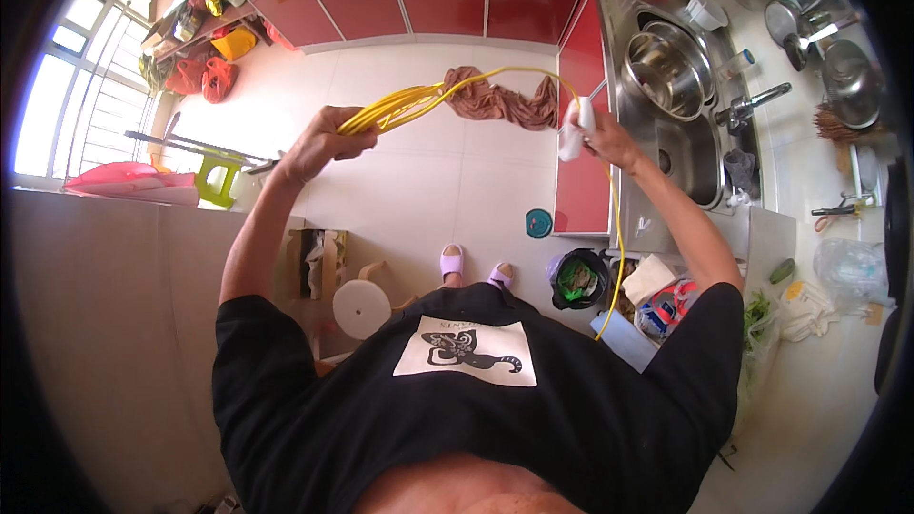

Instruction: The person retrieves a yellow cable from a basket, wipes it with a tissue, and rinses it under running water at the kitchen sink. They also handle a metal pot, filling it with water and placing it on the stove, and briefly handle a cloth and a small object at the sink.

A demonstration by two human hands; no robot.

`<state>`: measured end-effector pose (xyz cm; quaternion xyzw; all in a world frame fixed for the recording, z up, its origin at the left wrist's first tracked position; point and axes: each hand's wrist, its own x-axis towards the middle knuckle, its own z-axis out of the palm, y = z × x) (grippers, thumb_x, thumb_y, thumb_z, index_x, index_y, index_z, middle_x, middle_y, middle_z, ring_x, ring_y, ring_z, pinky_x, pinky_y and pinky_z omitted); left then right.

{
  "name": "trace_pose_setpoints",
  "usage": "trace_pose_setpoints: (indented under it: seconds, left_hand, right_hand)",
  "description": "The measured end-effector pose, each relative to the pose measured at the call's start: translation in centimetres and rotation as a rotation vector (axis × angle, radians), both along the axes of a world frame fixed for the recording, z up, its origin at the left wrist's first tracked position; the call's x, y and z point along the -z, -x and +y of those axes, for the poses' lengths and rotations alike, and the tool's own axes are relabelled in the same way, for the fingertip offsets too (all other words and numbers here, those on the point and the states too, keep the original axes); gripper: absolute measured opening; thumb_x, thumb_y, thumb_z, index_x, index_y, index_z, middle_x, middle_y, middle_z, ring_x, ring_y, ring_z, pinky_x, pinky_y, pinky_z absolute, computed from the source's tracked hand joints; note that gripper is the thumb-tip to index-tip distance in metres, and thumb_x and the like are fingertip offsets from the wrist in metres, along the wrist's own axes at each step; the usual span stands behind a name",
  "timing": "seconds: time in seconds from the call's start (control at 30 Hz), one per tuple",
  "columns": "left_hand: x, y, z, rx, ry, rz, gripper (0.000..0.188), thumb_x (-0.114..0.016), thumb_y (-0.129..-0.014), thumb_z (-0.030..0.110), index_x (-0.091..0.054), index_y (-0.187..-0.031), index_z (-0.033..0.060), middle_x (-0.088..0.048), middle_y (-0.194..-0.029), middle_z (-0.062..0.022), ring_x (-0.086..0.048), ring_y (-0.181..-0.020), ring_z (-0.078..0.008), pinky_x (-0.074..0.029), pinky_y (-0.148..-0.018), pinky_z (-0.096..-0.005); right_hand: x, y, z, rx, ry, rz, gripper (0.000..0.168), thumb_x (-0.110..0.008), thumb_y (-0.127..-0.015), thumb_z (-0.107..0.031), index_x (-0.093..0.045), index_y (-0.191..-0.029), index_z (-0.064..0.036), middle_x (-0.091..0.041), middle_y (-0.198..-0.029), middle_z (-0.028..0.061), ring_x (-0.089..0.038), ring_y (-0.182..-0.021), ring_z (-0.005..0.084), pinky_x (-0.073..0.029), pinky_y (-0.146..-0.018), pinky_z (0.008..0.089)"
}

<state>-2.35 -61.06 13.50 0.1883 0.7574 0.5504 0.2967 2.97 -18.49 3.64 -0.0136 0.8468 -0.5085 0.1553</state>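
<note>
My left hand (328, 141) grips one end of a long, looped bundle of yellow cable (400, 106), held out over the floor. From the bundle a single strand arcs to the right, to my right hand (607, 139). That hand is closed on a white cloth or tissue (577, 130), which wraps around the strand. Below the right hand the yellow strand hangs down past the counter's edge and passes out of sight at my shirt. Beneath the arc, a crumpled brown cloth (493, 101) lies on the floor by the red cabinets.
A steel sink (692, 164) holding metal bowls (660, 78) is at the right. Near my feet stand a black-lined bin (580, 278) and a round stool (362, 309). A small teal round object (539, 223) lies by the cabinet. Red bags (218, 80) sit at the far left.
</note>
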Motion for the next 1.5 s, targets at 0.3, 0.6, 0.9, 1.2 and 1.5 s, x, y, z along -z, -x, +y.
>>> trace_pose_setpoints:
  seconds: [0.3, 0.6, 0.9, 1.2, 1.5]
  left_hand:
    - [2.9, -1.4, 4.9, 0.217, -0.077, -0.125, 0.027, -0.06, -0.075, 0.009, -0.051, -0.097, -0.0019, -0.053, -0.065, -0.0058, -0.053, -0.058, -0.0132, -0.041, -0.055, -0.025]
    - [2.7, -2.5, 9.6, 0.07, -0.229, -0.227, 0.03, -0.057, -0.088, 0.03, -0.049, -0.094, 0.0019, -0.033, -0.057, 0.0065, -0.027, -0.046, -0.0034, -0.021, -0.041, -0.0209]
    - [3.1, -4.6, 4.9, -0.063, -0.334, -0.233, 0.033, -0.064, -0.084, 0.033, -0.055, -0.087, 0.001, -0.035, -0.053, 0.0064, -0.025, -0.043, -0.0024, -0.018, -0.041, -0.0204]
    - [2.4, -3.9, 7.7, -0.111, -0.073, 0.006, 0.021, -0.062, -0.08, 0.022, -0.06, -0.075, 0.002, -0.042, -0.056, 0.0045, -0.032, -0.051, -0.0034, -0.024, -0.046, -0.0209]
    - [2.4, -0.9, 6.8, -0.358, -0.235, 0.125, 0.017, -0.062, -0.077, 0.019, -0.062, -0.076, 0.002, -0.046, -0.059, 0.0049, -0.034, -0.052, -0.0035, -0.025, -0.048, -0.0204]
  right_hand:
    - [-4.5, 2.6, -2.6, -0.182, -0.057, 0.509, 0.024, -0.063, -0.077, -0.013, -0.06, -0.1, -0.006, -0.063, -0.079, 0.0091, -0.062, -0.072, 0.0231, -0.047, -0.062, 0.0347]
    - [-7.3, 1.4, -6.4, -0.164, -0.512, 0.854, 0.017, -0.057, -0.073, -0.003, -0.054, -0.09, -0.004, -0.061, -0.081, 0.0135, -0.061, -0.072, 0.0333, -0.049, -0.06, 0.0411]
    - [-2.8, -2.8, 1.2, -0.245, -0.24, 0.472, 0.015, -0.055, -0.083, -0.016, -0.058, -0.092, -0.005, -0.061, -0.081, 0.0121, -0.06, -0.072, 0.0264, -0.047, -0.068, 0.0326]
    - [-5.8, -0.5, -4.4, -0.286, 0.165, -0.264, 0.04, -0.047, -0.091, -0.046, -0.059, -0.093, -0.008, -0.054, -0.075, -0.0026, -0.046, -0.064, 0.0078, -0.039, -0.056, 0.0225]
    - [-5.1, 1.5, -3.5, -0.249, -0.208, 0.518, 0.021, -0.056, -0.084, -0.018, -0.063, -0.095, -0.002, -0.064, -0.075, 0.0139, -0.062, -0.069, 0.0212, -0.048, -0.064, 0.0325]
